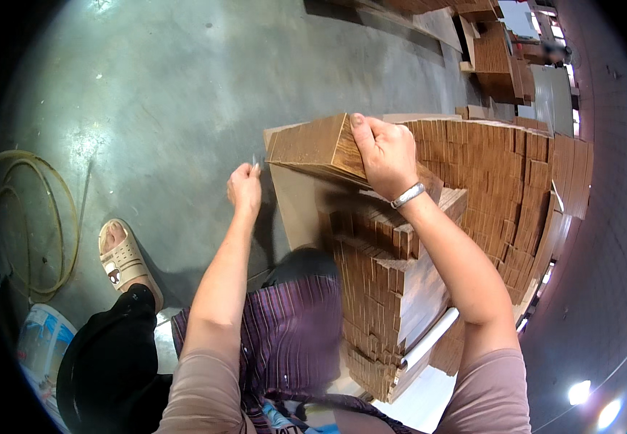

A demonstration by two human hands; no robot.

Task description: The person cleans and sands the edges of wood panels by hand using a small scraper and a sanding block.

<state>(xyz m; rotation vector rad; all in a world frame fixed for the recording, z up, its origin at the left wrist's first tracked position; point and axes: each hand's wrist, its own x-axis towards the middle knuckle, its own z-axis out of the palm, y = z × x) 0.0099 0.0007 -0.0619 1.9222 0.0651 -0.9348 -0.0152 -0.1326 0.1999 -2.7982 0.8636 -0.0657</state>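
My right hand (389, 155), with a silver bracelet at its wrist, is closed on the end of a brown wood-grain board stack (310, 148), thumb on top. The stack lies slanted above a pale cardboard sheet (291, 206), its far end pointing left. My left hand (244, 189) is closed in a pinch just left of that end, apart from it. A small, thin, pale tip sticks up from its fingers; what it belongs to is too small to make out. Below my right hand, shorter brown pieces (371, 231) sit on a piled stack.
Large stacks of brown wood-grain strips (483, 188) rise at the right. A white roll (430, 337) lies on the nearer pile (367, 311). On the grey floor at left are a coiled yellowish hose (75, 217) and a bucket (42, 343). My sandalled foot (127, 257) stands near them.
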